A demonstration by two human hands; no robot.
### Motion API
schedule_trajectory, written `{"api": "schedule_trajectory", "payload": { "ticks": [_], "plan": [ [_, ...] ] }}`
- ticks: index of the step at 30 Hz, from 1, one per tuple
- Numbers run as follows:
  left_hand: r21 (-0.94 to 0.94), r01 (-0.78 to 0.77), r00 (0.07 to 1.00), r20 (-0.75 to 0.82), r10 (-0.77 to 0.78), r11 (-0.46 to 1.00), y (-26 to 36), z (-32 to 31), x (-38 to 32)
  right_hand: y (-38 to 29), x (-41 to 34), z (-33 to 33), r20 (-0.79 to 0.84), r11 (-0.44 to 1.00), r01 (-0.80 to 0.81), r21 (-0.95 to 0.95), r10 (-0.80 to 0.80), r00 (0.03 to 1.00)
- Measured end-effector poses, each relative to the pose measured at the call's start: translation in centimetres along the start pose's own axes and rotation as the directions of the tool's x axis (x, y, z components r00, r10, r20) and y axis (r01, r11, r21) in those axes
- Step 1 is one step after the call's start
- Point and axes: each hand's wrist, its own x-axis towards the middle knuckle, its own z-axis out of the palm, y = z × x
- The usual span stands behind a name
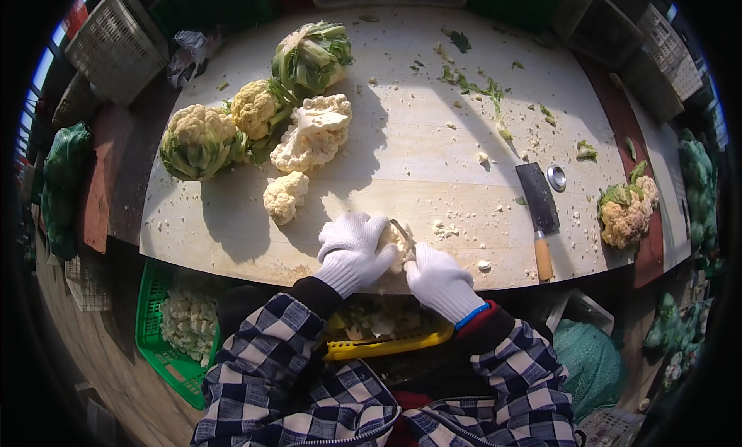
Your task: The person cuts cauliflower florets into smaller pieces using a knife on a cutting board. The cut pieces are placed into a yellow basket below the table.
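Note:
Near the table's front edge, my left hand [352, 247] in a white knit glove grips a cauliflower piece [395, 248]. My right hand [439, 280], gloved the same way, is closed around a small knife [401, 229] whose dark curved blade lies against that piece. The knife's handle is mostly hidden in the glove. Left of my hands lies a small trimmed floret [286, 197]. Behind it sits a larger cut cauliflower [316, 132], beside leafy whole heads [200, 141], [255, 107] and a head wrapped in leaves [312, 58].
A cleaver [538, 206] with a wooden handle lies right, beside a small round metal object [556, 178]. A discoloured cauliflower [626, 215] rests at the right edge. Below the table are a green crate [152, 308] of florets and a yellow basket [388, 349] of trimmings. Scraps litter the tabletop [417, 151].

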Motion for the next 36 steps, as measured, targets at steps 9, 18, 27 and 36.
{"api": "schedule_trajectory", "payload": {
  "ticks": [9,18,27,36],
  "plan": [
    [-0.206,0.091,0.995,-0.009,-0.094,0.974,0.3,0.3,-0.1,-0.1,0.2,-0.4,0.065,0.94,-0.205,0.272,0.194,0.979],
    [-0.622,-0.261,0.807,-0.56,-0.187,0.738,-6.2,-3.7,-4.4,0.4,1.1,-1.9,0.379,0.875,-0.399,0.274,0.283,0.881],
    [0.222,0.72,0.504,-0.819,-0.275,0.658,-15.6,-10.9,-18.5,0.5,1.0,-2.5,0.407,0.845,-0.44,0.305,0.302,0.862],
    [0.118,-0.153,0.971,-0.166,0.172,0.981,1.7,0.4,-4.6,0.6,0.2,-2.9,0.242,0.878,-0.343,0.334,0.272,0.931]
  ]
}}
